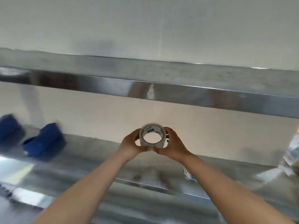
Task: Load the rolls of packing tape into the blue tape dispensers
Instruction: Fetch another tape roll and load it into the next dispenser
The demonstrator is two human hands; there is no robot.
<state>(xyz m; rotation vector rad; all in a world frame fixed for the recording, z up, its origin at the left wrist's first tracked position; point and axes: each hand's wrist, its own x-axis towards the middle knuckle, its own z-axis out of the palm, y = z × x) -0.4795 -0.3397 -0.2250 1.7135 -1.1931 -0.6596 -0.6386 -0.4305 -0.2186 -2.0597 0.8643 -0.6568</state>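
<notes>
Head camera view, looking forward and down along two bare forearms stretched out over a shiny metal counter [97,160]. The picture is blurred at its edges.

Both hands meet in the middle of the view and hold one roll of packing tape [152,135] up in the air above the counter. The roll is pale and translucent with a white inner core bearing small dark print; its open centre faces the camera, so the wall behind shows through the hole.

The left hand [131,145] is curled around the roll's left side, fingers wrapped over the outer edge and thumb lying under its lower rim. The right hand [171,143] mirrors it on the right side, fingers bent over the top right edge and thumb underneath. The two thumbs touch just below the roll.

Well to the left of the left hand, two blue tape dispensers [43,141] rest on the counter near the wall, one [8,128] farther left and partly cut by the frame edge. Both are blurred.

Below the right forearm, a small white and blue item [188,174] lies on the counter, too hidden to identify. Far right of the right hand, a blurred pale bundle [292,152] sits at the frame edge.

Above the hands a metal shelf [161,81] crosses the white wall [145,26].
</notes>
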